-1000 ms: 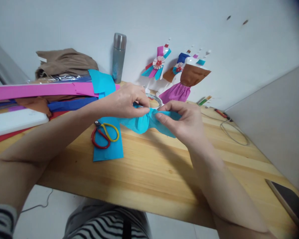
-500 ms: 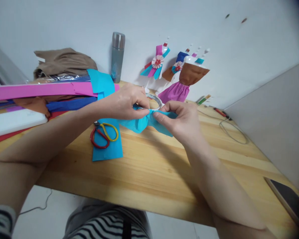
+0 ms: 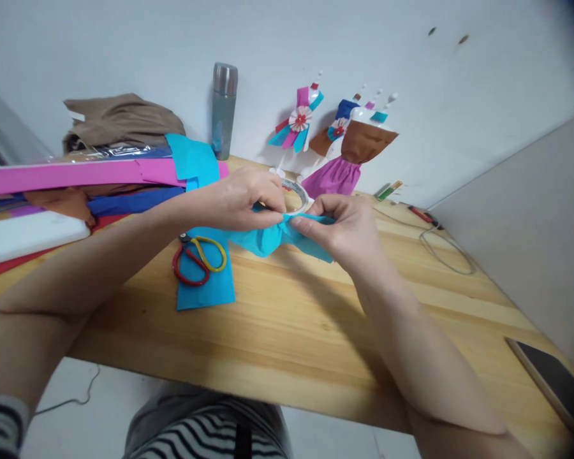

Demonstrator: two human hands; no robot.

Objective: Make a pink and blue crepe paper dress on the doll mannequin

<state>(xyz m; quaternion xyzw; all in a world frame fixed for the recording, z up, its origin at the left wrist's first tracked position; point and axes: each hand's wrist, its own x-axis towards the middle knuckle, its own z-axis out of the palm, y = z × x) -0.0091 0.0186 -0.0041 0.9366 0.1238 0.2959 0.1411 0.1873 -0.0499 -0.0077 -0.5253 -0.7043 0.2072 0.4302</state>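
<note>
A gathered strip of blue crepe paper (image 3: 264, 241) is pinched between both hands above the table. My left hand (image 3: 249, 199) grips its upper edge with thumb and fingers. Close beside it, my right hand (image 3: 347, 229) pinches the same edge, and the paper hangs below in folds. Behind the hands lies a roll of tape (image 3: 300, 190), partly covered by them. Scissors with one red and one yellow handle (image 3: 199, 261) rest on a flat piece of blue paper (image 3: 208, 294) left of the hands.
Small mannequin stands (image 3: 299, 121) dressed in coloured paper line the wall, near a metal flask (image 3: 224, 111). Paper rolls (image 3: 76, 176) and brown cloth (image 3: 124, 122) pile up at left. A phone (image 3: 548, 382) and a cable (image 3: 442, 258) lie at right on the wooden table (image 3: 268, 338).
Almost nothing differs. Both hands keep their pinch on the blue crepe paper, and the whole view has shifted slightly.
</note>
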